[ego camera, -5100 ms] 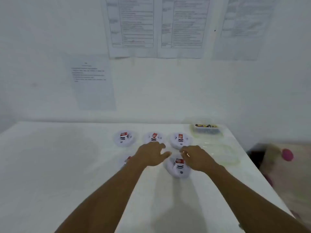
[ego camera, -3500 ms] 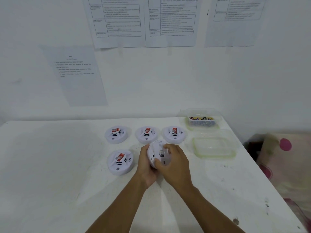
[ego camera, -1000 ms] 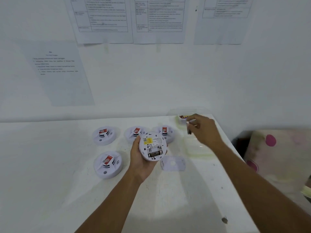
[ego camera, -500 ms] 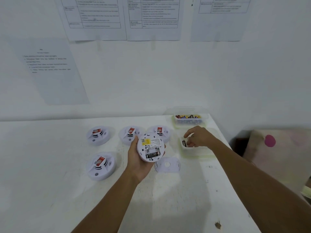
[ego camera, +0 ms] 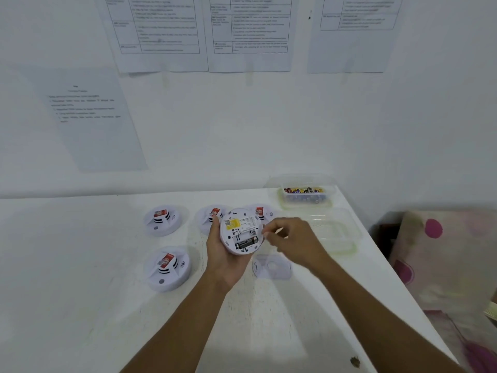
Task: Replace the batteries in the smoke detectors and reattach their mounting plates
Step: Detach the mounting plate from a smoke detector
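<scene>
- Step in hand (judged): pull the batt. (ego camera: 247, 242) seated in the lower slot of the open bay. Upper slot looks empty.
- Method: get one fingertip under an end of the cell, lever it up against the spring, lift straight out. Don't pry on the contacts. Keep the unit level so the cell can't drop.
- Smoke detector (ego camera: 240, 232): held above the table (ego camera: 80, 265), back side up, label and bay facing the camera.
- L hand (ego camera: 223, 254): cradles the unit from below-left, digits curled round its rim, forearm reaching in from the near edge.
- R hand (ego camera: 293, 240): just beside the unit's right edge, fingers curled, fingertips (ego camera: 265, 233) aimed at the bay. View is blurred here, so cannot tell if anything is pinched.
- Mounting plate (ego camera: 271, 266): off the unit, flat on the table just below-right of it.
- Tub of batts. (ego camera: 304, 196): far right corner. Second clear tub (ego camera: 336, 235) sits nearer, beyond the R hand.
</scene>
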`<state>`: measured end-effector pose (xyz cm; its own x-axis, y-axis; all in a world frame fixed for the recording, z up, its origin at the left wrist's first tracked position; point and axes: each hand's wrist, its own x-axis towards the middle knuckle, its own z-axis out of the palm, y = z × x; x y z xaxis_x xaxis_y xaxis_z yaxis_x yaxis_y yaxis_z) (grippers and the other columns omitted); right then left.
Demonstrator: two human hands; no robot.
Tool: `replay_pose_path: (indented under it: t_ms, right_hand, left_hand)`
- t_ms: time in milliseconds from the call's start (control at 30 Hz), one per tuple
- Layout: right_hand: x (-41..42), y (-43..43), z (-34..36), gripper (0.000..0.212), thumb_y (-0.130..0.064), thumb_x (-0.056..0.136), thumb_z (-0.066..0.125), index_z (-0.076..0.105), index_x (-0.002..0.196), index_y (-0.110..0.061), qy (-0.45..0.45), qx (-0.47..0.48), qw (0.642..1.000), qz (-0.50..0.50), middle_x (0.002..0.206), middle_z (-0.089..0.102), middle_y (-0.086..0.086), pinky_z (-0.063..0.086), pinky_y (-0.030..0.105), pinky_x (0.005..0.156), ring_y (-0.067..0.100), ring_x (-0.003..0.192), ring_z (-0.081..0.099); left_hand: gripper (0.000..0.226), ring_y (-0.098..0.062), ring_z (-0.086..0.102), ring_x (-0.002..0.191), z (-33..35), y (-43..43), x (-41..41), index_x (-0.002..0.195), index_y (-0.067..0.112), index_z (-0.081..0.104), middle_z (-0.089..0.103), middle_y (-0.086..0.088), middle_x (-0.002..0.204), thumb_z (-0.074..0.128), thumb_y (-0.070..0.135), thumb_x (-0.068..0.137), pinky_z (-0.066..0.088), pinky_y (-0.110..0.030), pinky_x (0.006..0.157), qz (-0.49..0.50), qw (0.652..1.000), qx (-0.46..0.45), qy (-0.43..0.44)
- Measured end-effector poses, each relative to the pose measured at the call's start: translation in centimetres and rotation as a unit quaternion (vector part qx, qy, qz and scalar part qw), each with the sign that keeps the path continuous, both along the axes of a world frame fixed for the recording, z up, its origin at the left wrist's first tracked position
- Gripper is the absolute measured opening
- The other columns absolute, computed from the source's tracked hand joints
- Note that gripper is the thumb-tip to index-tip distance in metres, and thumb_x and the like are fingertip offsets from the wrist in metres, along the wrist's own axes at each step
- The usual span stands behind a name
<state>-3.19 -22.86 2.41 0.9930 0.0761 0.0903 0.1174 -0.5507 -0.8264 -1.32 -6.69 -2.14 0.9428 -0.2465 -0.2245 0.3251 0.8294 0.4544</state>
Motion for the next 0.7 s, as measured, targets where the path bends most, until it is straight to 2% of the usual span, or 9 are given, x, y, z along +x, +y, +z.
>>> replay_pose_path:
  t_ms: [100, 167, 267, 367, 433, 500, 600, 667, 700]
  right_hand:
    - [-0.7, 2.0, -1.6, 0.011, -0.013, 0.086, 0.068, 0.077, 0.090, -0.018, -0.010, 0.036, 0.999, -0.039, 0.095, 0.071, -0.004, 0.059, 0.032, 0.075, 0.007, 0.076, 0.066]
    - [-1.0, 2.8, -2.2, 0.013, -0.011, 0.088, 0.065, 0.076, 0.092, -0.017, -0.014, 0.061, 0.996, -0.063, 0.099, 0.071, -0.002, 0.060, 0.038, 0.076, 0.009, 0.079, 0.068]
    - [-1.5, 3.8, -2.3, 0.016, -0.008, 0.090, 0.061, 0.075, 0.093, -0.015, 0.022, 0.112, 0.990, -0.088, 0.100, 0.071, -0.001, 0.060, 0.037, 0.078, 0.012, 0.085, 0.067]
    - [-1.8, 4.4, -1.5, 0.015, -0.006, 0.092, 0.058, 0.072, 0.093, -0.011, 0.104, 0.209, 0.968, -0.094, 0.096, 0.071, 0.002, 0.059, 0.030, 0.072, 0.015, 0.085, 0.065]
    - [-1.9, 4.6, -1.2, 0.015, -0.005, 0.092, 0.057, 0.071, 0.090, -0.009, 0.120, 0.256, 0.954, -0.097, 0.094, 0.070, 0.004, 0.057, 0.027, 0.070, 0.014, 0.084, 0.064]
    - [-1.9, 4.7, -1.1, 0.012, -0.009, 0.092, 0.059, 0.071, 0.089, -0.010, 0.105, 0.255, 0.956, -0.104, 0.090, 0.071, 0.004, 0.059, 0.029, 0.072, 0.014, 0.082, 0.064]
    - [-1.9, 4.8, -1.1, 0.005, -0.014, 0.088, 0.067, 0.071, 0.084, -0.014, 0.055, 0.213, 0.968, -0.118, 0.084, 0.073, -0.001, 0.061, 0.033, 0.074, 0.015, 0.080, 0.068]
    - [-2.0, 4.8, -1.0, 0.005, -0.011, 0.084, 0.071, 0.069, 0.080, -0.014, 0.020, 0.203, 0.973, -0.109, 0.081, 0.073, -0.002, 0.059, 0.028, 0.071, 0.013, 0.077, 0.069]
    - [-2.0, 4.7, -0.8, 0.006, -0.009, 0.083, 0.072, 0.068, 0.080, -0.013, 0.006, 0.203, 0.974, -0.100, 0.079, 0.073, -0.001, 0.057, 0.025, 0.069, 0.011, 0.075, 0.069]
  left_hand:
    - [0.056, -0.036, 0.060, 0.115, 0.3, 0.4, -0.1, 0.104, 0.012, 0.077, 0.064, -0.021, 0.126, 0.044, 0.056, 0.093, 0.042, -0.046, 0.103, 0.010, 1.000, 0.024, -0.012]
    - [0.053, -0.035, 0.062, 0.112, 0.4, 0.4, -0.2, 0.102, 0.014, 0.078, 0.065, -0.020, 0.123, 0.045, 0.055, 0.093, 0.045, -0.045, 0.100, 0.018, 0.999, 0.035, -0.021]
    - [0.051, -0.032, 0.067, 0.107, 0.4, 0.6, -0.5, 0.104, 0.016, 0.076, 0.067, -0.017, 0.121, 0.043, 0.054, 0.095, 0.048, -0.044, 0.096, 0.033, 0.998, 0.054, -0.029]
    - [0.049, -0.029, 0.068, 0.103, 0.3, 0.9, -0.6, 0.116, 0.018, 0.068, 0.067, -0.016, 0.122, 0.041, 0.053, 0.096, 0.051, -0.041, 0.088, 0.040, 0.996, 0.077, -0.035]
    - [0.052, -0.030, 0.066, 0.106, 0.3, 1.2, -0.5, 0.126, 0.016, 0.062, 0.066, -0.017, 0.125, 0.041, 0.053, 0.097, 0.052, -0.040, 0.087, 0.040, 0.995, 0.089, -0.035]
    - [0.055, -0.030, 0.063, 0.109, 0.2, 1.4, -0.5, 0.131, 0.015, 0.058, 0.063, -0.018, 0.128, 0.041, 0.054, 0.096, 0.052, -0.040, 0.088, 0.037, 0.994, 0.093, -0.036]
    - [0.051, -0.026, 0.069, 0.095, 0.4, 1.2, -0.7, 0.118, 0.015, 0.066, 0.070, -0.015, 0.114, 0.038, 0.053, 0.098, 0.056, -0.034, 0.073, 0.021, 0.994, 0.094, -0.053]
    - [0.051, -0.024, 0.070, 0.088, 0.4, 0.9, -0.8, 0.114, 0.015, 0.067, 0.071, -0.014, 0.109, 0.036, 0.053, 0.099, 0.057, -0.032, 0.066, 0.009, 0.994, 0.091, -0.061]
    - [0.052, -0.025, 0.069, 0.091, 0.4, 0.8, -0.8, 0.115, 0.014, 0.067, 0.069, -0.015, 0.112, 0.037, 0.053, 0.098, 0.057, -0.032, 0.068, 0.005, 0.994, 0.089, -0.059]
